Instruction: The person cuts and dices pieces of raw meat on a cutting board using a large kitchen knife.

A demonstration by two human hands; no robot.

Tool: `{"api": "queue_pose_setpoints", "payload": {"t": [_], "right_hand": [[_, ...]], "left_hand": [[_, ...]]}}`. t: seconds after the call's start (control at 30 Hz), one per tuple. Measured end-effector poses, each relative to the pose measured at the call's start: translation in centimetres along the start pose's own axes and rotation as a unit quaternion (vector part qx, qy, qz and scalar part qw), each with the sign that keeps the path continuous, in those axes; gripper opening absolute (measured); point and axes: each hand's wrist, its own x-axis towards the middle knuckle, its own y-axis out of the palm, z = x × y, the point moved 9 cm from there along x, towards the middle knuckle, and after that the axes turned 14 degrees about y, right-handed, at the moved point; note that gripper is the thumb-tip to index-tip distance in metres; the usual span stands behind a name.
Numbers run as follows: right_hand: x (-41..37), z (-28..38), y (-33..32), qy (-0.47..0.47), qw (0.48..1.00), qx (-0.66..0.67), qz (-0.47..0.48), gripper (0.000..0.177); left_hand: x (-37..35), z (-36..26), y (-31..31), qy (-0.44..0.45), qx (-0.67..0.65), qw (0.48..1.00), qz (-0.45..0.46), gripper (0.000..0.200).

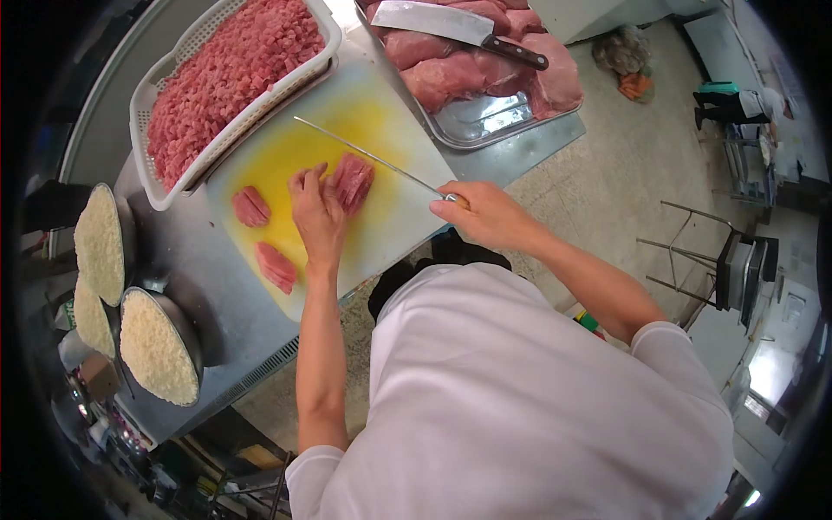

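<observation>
My right hand [481, 212] is wrapped round the handle of a long, thin-bladed knife [373, 158]. Its blade points to the upper left, above the far end of a piece of raw meat [354, 184]. My left hand [318, 212] rests against the left side of that piece with its fingers bent, steadying it. Beneath is a white cutting board [400, 204] with a yellow-stained middle. Two smaller cuts, an upper meat chunk [251, 206] and a lower meat chunk [276, 266], lie on the board left of my left hand.
A white plastic basket [160, 192] of diced meat stands at the upper left. Metal bowls of pale crumbs, including a front bowl [159, 347], sit at left. At the top, a metal tray [485, 130] holds large meat pieces and a cleaver [438, 22]. A stool [732, 264] stands right.
</observation>
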Motion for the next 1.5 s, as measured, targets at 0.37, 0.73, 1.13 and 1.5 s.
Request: {"api": "queue_pose_setpoints", "payload": {"t": [0.37,0.73,1.13,1.5], "right_hand": [[-1.3,1.8,-1.3,-0.007,0.999,-0.027,0.037,0.047],[2.0,4.5,0.8,0.000,0.993,-0.092,0.067,0.047],[3.1,5.1,2.2,-0.020,0.993,-0.097,0.069,0.046],[3.2,5.3,3.3,-0.021,0.988,-0.128,0.084,0.043]], "left_hand": [[0.6,-1.6,2.7,-0.053,0.129,0.990,-0.010,0.015],[0.5,-1.6,3.0,-0.046,0.127,0.991,0.017,0.016],[0.1,-0.3,2.1,-0.057,0.092,0.993,0.043,0.022],[-0.3,-0.4,1.0,-0.037,0.017,0.999,-0.020,0.018]]}}
